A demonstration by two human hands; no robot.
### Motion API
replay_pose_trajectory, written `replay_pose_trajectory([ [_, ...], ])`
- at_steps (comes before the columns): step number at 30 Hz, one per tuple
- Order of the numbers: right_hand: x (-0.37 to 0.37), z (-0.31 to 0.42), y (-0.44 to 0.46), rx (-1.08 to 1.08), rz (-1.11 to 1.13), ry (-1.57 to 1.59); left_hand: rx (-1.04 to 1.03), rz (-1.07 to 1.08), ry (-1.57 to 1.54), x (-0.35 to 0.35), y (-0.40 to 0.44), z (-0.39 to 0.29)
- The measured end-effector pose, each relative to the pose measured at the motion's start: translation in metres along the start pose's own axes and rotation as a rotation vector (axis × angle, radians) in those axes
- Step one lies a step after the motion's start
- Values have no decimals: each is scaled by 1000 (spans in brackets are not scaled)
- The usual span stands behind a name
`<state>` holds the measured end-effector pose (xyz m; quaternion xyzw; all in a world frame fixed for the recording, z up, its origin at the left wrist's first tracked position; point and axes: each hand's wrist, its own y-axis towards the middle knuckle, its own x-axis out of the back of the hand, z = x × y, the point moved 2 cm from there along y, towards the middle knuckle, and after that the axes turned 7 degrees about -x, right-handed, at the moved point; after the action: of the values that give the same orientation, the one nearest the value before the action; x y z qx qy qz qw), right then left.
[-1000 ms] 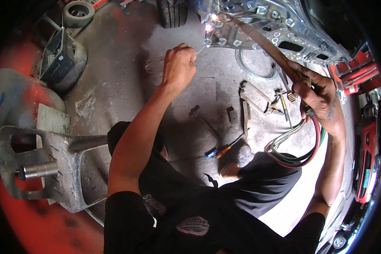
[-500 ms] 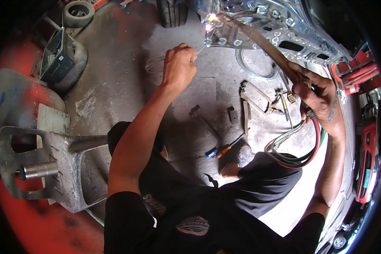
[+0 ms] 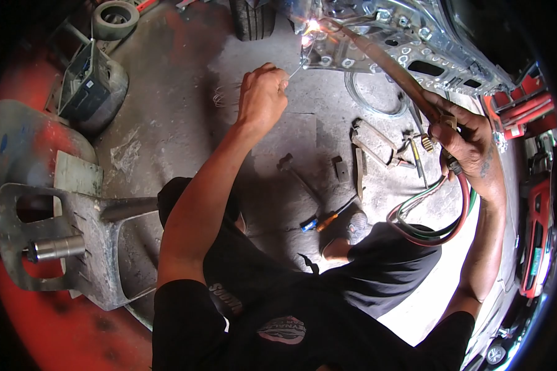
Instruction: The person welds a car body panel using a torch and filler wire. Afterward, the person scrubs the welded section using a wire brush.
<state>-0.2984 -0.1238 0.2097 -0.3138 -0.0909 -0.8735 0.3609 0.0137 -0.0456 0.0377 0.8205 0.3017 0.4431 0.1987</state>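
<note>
My right hand (image 3: 461, 139) is wrapped round the handle of a gas welding torch (image 3: 387, 65), with red and green hoses (image 3: 430, 236) looping from its lower end. The torch tube runs up and left to a bright glow at the corner of a bare metal car panel (image 3: 365, 46). Closed in a pinch, my left hand (image 3: 263, 93) holds a thin wire rod (image 3: 298, 68) that points up toward the glow. The glare hides the exact contact between rod, flame and panel.
On the concrete floor lie a wire coil (image 3: 377, 102), a hammer (image 3: 297, 176), an orange-handled screwdriver (image 3: 327, 221) and clamp-like metal tools (image 3: 374, 142). A worn plastic chair (image 3: 99, 247) stands at left, near a black bin (image 3: 83, 80). A tire (image 3: 252, 18) is at the top.
The glow at the panel corner is larger and brighter, with an orange flare below it. Both hands stay almost where they were.
</note>
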Motion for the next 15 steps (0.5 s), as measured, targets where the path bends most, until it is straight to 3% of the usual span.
replay_pose_trajectory([
  [15,0,0,1,-11,-7,-4,0,3,-22,0,-1,-2],
])
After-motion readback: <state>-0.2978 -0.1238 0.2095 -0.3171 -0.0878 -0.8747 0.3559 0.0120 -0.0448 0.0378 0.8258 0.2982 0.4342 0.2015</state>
